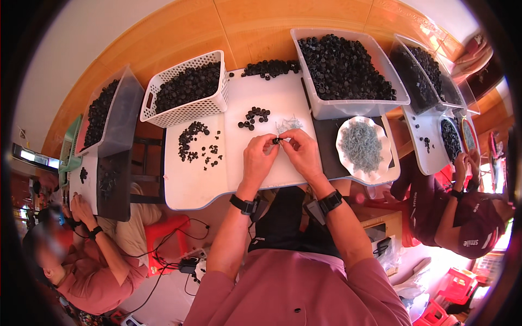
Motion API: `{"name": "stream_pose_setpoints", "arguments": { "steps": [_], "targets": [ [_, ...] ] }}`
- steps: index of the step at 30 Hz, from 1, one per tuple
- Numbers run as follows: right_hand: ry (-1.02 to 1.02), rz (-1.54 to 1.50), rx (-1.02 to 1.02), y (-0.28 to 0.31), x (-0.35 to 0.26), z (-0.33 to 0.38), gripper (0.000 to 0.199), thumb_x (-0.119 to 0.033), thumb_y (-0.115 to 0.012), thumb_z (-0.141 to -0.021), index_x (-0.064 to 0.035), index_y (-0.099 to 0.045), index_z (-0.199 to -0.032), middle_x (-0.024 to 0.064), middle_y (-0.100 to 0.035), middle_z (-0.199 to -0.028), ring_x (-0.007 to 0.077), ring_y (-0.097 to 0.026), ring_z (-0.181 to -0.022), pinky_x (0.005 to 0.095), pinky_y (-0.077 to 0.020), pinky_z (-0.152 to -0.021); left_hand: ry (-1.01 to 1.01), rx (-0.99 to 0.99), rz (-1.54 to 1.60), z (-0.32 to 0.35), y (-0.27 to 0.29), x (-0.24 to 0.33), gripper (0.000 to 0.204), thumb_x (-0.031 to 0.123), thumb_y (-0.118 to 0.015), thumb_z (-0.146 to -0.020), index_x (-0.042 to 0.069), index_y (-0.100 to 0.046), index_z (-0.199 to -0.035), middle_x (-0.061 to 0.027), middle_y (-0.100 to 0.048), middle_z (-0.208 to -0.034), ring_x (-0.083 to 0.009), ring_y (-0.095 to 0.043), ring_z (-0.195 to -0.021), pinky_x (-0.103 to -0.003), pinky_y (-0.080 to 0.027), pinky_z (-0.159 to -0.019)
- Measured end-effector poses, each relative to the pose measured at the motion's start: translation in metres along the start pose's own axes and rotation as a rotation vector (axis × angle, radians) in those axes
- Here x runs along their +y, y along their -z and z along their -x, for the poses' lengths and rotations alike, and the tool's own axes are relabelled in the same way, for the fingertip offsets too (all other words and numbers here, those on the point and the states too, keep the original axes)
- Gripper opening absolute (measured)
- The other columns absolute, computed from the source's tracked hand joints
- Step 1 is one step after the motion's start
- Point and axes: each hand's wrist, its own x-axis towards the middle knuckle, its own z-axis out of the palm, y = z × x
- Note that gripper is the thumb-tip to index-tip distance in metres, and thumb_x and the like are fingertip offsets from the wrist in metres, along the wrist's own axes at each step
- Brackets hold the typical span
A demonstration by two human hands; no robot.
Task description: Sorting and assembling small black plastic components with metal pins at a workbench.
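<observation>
Over the white tabletop, the fingertips of both my hands meet at a small black part (276,140). My left hand (259,159) pinches it from the left, and my right hand (300,156) is closed against it from the right. The fingers partly cover the part, so its exact shape is hidden. Just beyond my fingers lies a small heap of thin pale grey pieces (289,124). A cluster of black round caps (254,117) sits a little farther off. Many smaller black parts (194,142) are scattered to my left.
A white perforated basket (187,116) and a large clear bin (356,110), both full of black parts, stand at the back. On the right a scalloped white plate (387,142) holds thin grey pieces. Co-workers sit left (100,280) and right (435,212). Cables (163,255) cross the floor.
</observation>
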Motion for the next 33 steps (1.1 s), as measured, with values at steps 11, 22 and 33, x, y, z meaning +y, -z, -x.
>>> {"name": "stream_pose_setpoints", "arguments": {
  "steps": [11,22,33],
  "targets": [
    [-0.001,0.043,0.008,-0.004,0.009,0.002,0.014,-0.006,-0.077,-0.085,-0.0042,-0.073,-0.099,0.0085,-0.071,-0.088,0.0185,-0.061,-0.063,0.0314,-0.0493,-0.058,-0.006,0.002,0.027,0.001,0.000,-0.002,0.029,0.006,-0.081,-0.084,0.005,-0.071,-0.112,-0.0119,-0.073,-0.089,-0.0237,-0.071,-0.075,-0.035,-0.058,-0.069],
    [-0.026,-0.027,0.033,-0.004,0.003,0.003,0.011,-0.006,-0.077,-0.087,-0.0043,-0.076,-0.098,0.0088,-0.074,-0.087,0.0161,-0.063,-0.064,0.0296,-0.0508,-0.060,0.111,-0.058,0.131,0.000,0.002,-0.006,0.028,0.006,-0.081,-0.084,0.002,-0.073,-0.111,-0.0129,-0.077,-0.093,-0.0207,-0.076,-0.079,-0.032,-0.060,-0.073],
    [-0.051,-0.103,0.093,-0.001,0.000,0.006,0.012,-0.001,-0.077,-0.087,-0.0016,-0.076,-0.100,0.0024,-0.074,-0.088,0.0047,-0.059,-0.067,0.0223,-0.0482,-0.061,0.186,-0.080,0.233,-0.001,0.005,0.003,0.025,0.003,-0.078,-0.089,0.000,-0.070,-0.112,-0.0085,-0.077,-0.093,-0.0126,-0.073,-0.081,-0.027,-0.056,-0.074]
  ]
}}
